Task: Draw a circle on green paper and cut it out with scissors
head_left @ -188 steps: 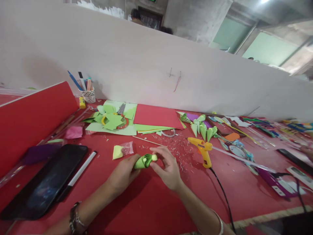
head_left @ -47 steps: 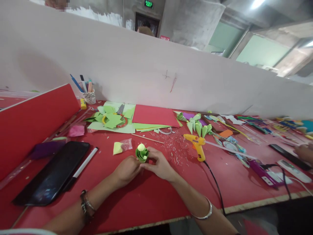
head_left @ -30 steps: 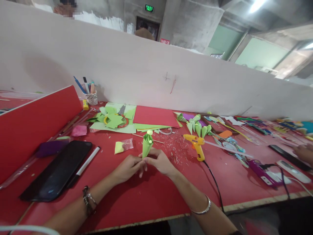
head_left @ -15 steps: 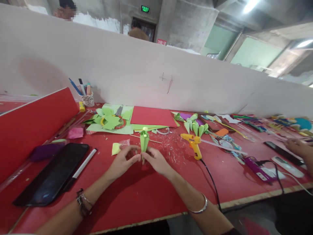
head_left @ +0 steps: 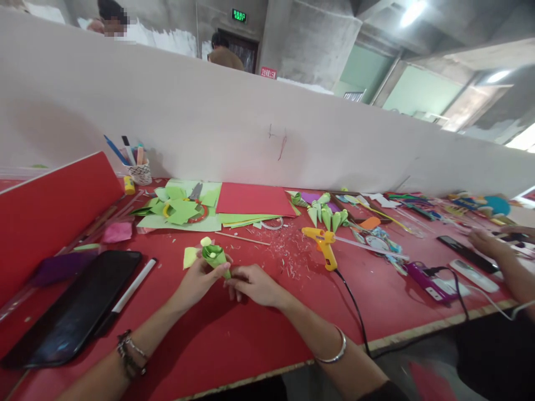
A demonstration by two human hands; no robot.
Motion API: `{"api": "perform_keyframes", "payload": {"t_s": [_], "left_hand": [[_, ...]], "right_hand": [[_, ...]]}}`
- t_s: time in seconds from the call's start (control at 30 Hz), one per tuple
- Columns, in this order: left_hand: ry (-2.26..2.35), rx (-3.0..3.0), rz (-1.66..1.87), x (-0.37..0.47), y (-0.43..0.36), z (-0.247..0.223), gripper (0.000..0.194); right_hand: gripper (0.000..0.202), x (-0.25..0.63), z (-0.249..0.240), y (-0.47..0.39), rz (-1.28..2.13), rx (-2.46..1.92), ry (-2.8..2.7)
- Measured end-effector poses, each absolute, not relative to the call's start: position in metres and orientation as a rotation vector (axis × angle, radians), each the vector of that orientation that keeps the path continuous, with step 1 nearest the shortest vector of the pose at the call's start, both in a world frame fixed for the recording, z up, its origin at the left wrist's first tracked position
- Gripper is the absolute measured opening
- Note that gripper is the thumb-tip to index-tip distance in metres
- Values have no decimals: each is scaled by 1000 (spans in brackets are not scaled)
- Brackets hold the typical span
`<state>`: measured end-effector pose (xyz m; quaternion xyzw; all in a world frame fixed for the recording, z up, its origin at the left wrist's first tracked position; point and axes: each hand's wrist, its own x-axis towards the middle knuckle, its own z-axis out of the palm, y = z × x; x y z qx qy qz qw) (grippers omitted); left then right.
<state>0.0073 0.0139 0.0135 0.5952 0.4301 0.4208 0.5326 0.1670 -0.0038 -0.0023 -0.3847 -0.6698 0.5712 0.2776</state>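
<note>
Red desk [head_left: 238, 345], white partition [head_left: 188, 128] behind. From left: one black phone-like slab [head_left: 71, 312], one white marker [head_left: 129, 294] beside it, one patterned cup [head_left: 139, 174] with pens. Left hand [head_left: 199, 283], forearm angled in from lower left, pinches one green paper cone [head_left: 216, 258] above mid-desk. Cone: rolled layers, flared mouth up and leaning left, narrow tip lower right, at least two pale yellow balls [head_left: 205, 241] at mouth. Right hand [head_left: 256, 285], back up, fingers loosely curled just beside the tip; contact unclear. Further right: one yellow glue gun [head_left: 321, 244], several similar cones [head_left: 326, 216] behind, one purple power strip [head_left: 428, 284], another person's hand [head_left: 485, 244].
</note>
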Motion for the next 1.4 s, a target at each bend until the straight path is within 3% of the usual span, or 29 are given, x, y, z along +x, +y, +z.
{"api": "perform_keyframes", "payload": {"t_s": [0.87, 1.4], "left_hand": [[1009, 1291, 1047, -1, 20, 17, 36], [994, 1350, 1207, 4, 26, 31, 23]], "right_hand": [[22, 168, 5, -4, 1433, -1062, -1802], [34, 166, 2, -1, 1519, -986, -1609]]}}
